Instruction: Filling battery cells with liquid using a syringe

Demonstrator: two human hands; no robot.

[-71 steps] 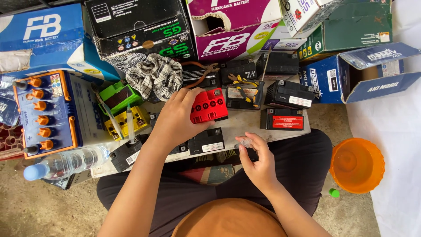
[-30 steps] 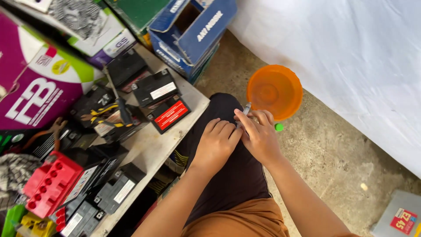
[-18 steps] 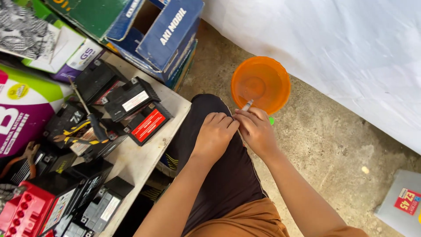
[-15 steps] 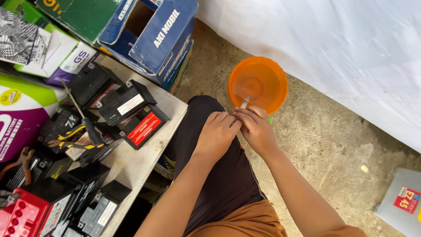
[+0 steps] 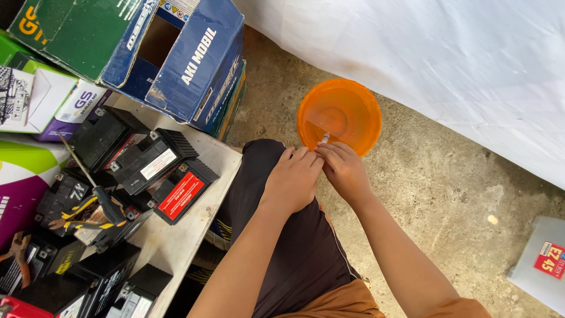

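Observation:
My left hand [image 5: 292, 179] and my right hand [image 5: 344, 169] are pressed together over my knee, at the near rim of an orange plastic bowl [image 5: 347, 103] that stands on the concrete floor. Both hands pinch one small pale tube-like piece [image 5: 324, 139], and its tip pokes out over the bowl. Most of the piece is hidden by my fingers, so I cannot tell what it is. My legs are in dark trousers [image 5: 294, 253].
To my left, a low white table [image 5: 176, 241] carries several small black batteries [image 5: 150, 162], one with a red label [image 5: 182, 194], and a screwdriver [image 5: 88, 182]. Blue and green cardboard boxes [image 5: 194, 59] stand behind. A white sheet [image 5: 441, 65] hangs at the right; a grey container [image 5: 538, 262] sits at the far right.
My left hand has left the red battery on the table and joined my right hand. My view swung right to the orange bowl, and both hands moved up to its rim.

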